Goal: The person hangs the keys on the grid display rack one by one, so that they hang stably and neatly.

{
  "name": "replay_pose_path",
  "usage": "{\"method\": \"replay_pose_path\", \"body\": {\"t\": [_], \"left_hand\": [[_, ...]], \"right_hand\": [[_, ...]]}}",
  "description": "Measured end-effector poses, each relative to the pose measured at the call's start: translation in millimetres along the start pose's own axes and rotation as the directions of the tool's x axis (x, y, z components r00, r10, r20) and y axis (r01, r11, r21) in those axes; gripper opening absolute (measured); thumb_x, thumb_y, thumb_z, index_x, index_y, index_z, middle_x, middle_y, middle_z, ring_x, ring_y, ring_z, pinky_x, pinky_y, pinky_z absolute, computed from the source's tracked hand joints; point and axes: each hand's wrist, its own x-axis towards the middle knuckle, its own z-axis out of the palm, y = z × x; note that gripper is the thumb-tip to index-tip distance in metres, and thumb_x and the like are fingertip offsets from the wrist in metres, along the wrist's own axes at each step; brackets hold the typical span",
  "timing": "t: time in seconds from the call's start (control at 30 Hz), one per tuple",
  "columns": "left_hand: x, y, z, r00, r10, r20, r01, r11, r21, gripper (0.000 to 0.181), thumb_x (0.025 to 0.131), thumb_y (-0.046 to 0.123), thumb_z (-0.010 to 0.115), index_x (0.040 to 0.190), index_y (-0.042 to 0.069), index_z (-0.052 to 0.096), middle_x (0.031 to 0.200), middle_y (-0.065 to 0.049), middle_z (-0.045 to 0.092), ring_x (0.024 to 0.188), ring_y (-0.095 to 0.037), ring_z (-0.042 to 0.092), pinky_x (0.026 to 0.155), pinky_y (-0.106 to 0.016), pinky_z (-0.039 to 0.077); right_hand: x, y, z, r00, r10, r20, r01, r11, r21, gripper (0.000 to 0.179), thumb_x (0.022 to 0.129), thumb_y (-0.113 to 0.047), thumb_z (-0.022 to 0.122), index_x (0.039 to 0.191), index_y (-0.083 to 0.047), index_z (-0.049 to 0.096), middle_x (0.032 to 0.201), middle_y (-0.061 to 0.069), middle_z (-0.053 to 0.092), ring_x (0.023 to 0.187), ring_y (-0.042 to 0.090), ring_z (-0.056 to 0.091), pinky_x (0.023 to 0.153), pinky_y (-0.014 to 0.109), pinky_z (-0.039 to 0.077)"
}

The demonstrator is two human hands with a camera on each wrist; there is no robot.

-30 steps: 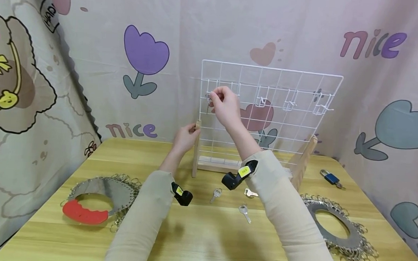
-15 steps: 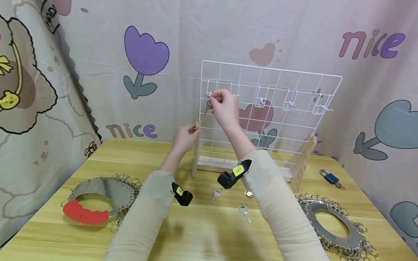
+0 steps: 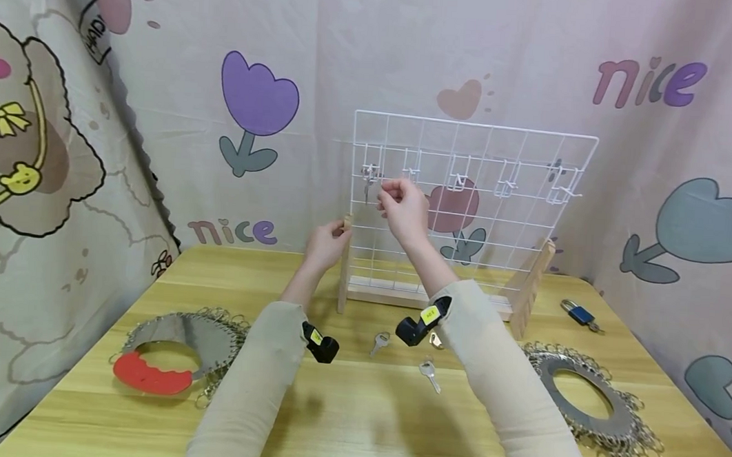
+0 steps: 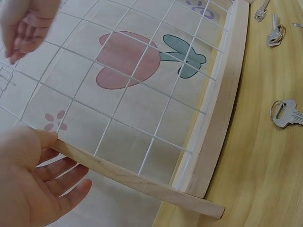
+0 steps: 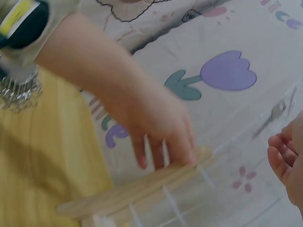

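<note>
In the head view a small key (image 3: 367, 190) hangs from the leftmost white hook (image 3: 371, 169) on a white wire grid rack (image 3: 471, 123). Just right of and below that key, my right hand (image 3: 406, 210) is apart from it, fingers loosely bent and holding nothing. The right wrist view also has the hanging key (image 5: 273, 116) beside the fingertips. My left hand (image 3: 326, 246) grips the top of the rack's left wooden post (image 3: 343, 276). Thumb on one side and fingers behind show in the left wrist view, where the post (image 4: 137, 183) slants across.
Loose keys lie before the rack: one (image 3: 380, 342), another (image 3: 430, 375), and a third (image 3: 436, 340) partly hidden by the right sleeve. A blue padlock (image 3: 579, 313) lies right. Metal plates edged with rings flank the arms, the left one with a red handle (image 3: 152, 376).
My right hand has let go of the key and moved down and right from the hook. The key now hangs there by itself. My left hand keeps its hold on the post.
</note>
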Motion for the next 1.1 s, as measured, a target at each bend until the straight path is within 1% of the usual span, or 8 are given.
{"method": "replay_pose_path", "body": {"t": [0.1,0.17,0.43,0.5,0.57,0.77,1.0,1.1], "left_hand": [[0.4,-1.5,0.2,1.0,0.003,-0.007,-0.003,1.0,0.001,0.043,0.095,0.023,0.051,0.133,0.002,0.048,0.126,-0.017,0.055,0.116,-0.029,0.051,0.097,-0.039,0.041],[0.4,-3.0,0.6,1.0,0.002,-0.008,-0.002,1.0,0.001,0.043,0.095,0.024,0.051,0.133,0.003,0.048,0.127,-0.016,0.055,0.117,-0.029,0.05,0.097,-0.039,0.041],[0.0,-2.0,0.3,1.0,-0.004,-0.001,0.004,1.0,0.006,0.045,0.096,0.026,0.05,0.135,0.005,0.047,0.13,-0.014,0.053,0.119,-0.028,0.049,0.098,-0.038,0.04],[-0.2,-0.9,0.2,1.0,-0.007,0.003,0.007,1.0,0.002,0.045,0.096,0.026,0.05,0.135,0.005,0.046,0.131,-0.014,0.052,0.119,-0.028,0.049,0.098,-0.038,0.04],[-0.5,-0.4,-0.2,1.0,-0.014,0.006,0.014,1.0,-0.004,0.046,0.096,0.026,0.05,0.136,0.005,0.046,0.131,-0.014,0.052,0.119,-0.028,0.048,0.098,-0.038,0.04],[-0.1,-0.3,0.0,1.0,-0.019,0.004,0.019,1.0,-0.003,0.046,0.095,0.028,0.05,0.136,0.006,0.046,0.13,-0.013,0.053,0.119,-0.028,0.049,0.098,-0.039,0.04],[-1.0,1.4,-0.4,1.0,-0.008,0.008,0.008,1.0,-0.005,0.045,0.096,0.025,0.05,0.135,0.003,0.046,0.129,-0.016,0.053,0.118,-0.029,0.049,0.097,-0.039,0.041],[-1.4,1.9,-0.9,1.0,0.0,0.007,0.0,1.0,0.008,0.045,0.096,0.024,0.05,0.135,0.002,0.046,0.128,-0.017,0.054,0.117,-0.03,0.05,0.097,-0.039,0.041]], "right_hand": [[-6.1,13,-5,1.0,0.023,0.021,-0.023,1.0,-0.001,0.013,0.088,-0.002,0.059,0.098,0.007,0.061,0.084,0.015,0.064,0.074,0.029,0.064,0.065,0.034,0.055],[-10.7,23,-8,0.999,0.042,0.034,-0.042,0.999,-0.007,0.013,0.088,-0.003,0.059,0.097,0.005,0.061,0.084,0.015,0.064,0.072,0.026,0.064,0.066,0.034,0.055],[-30.0,60,-19,0.993,0.081,0.083,-0.081,0.997,0.003,0.012,0.087,-0.001,0.061,0.096,0.007,0.061,0.081,0.015,0.063,0.069,0.025,0.062,0.056,0.021,0.051],[-35.6,68,-22,0.99,0.088,0.108,-0.088,0.996,-0.001,0.013,0.087,-0.001,0.06,0.097,0.007,0.06,0.081,0.014,0.063,0.066,0.019,0.06,0.055,0.02,0.05],[-41.4,76,-25,0.987,0.098,0.124,-0.098,0.995,-0.007,0.013,0.087,-0.001,0.061,0.097,0.008,0.06,0.081,0.015,0.063,0.067,0.019,0.061,0.057,0.023,0.051],[-59.5,95,-32,0.982,0.111,0.152,-0.109,0.994,-0.021,0.012,0.086,0.001,0.061,0.096,0.008,0.06,0.082,0.02,0.063,0.076,0.037,0.061,0.064,0.043,0.054],[-77.9,113,-41,0.96,0.185,0.208,-0.173,0.982,-0.075,0.019,0.085,-0.001,0.063,0.099,0.011,0.06,0.082,0.015,0.064,0.067,0.014,0.06,0.06,0.026,0.052],[-86.7,122,-43,0.946,0.207,0.25,-0.188,0.977,-0.098,0.02,0.084,-0.002,0.064,0.1,0.01,0.06,0.083,0.013,0.064,0.069,0.012,0.058,0.06,0.024,0.05]]}}
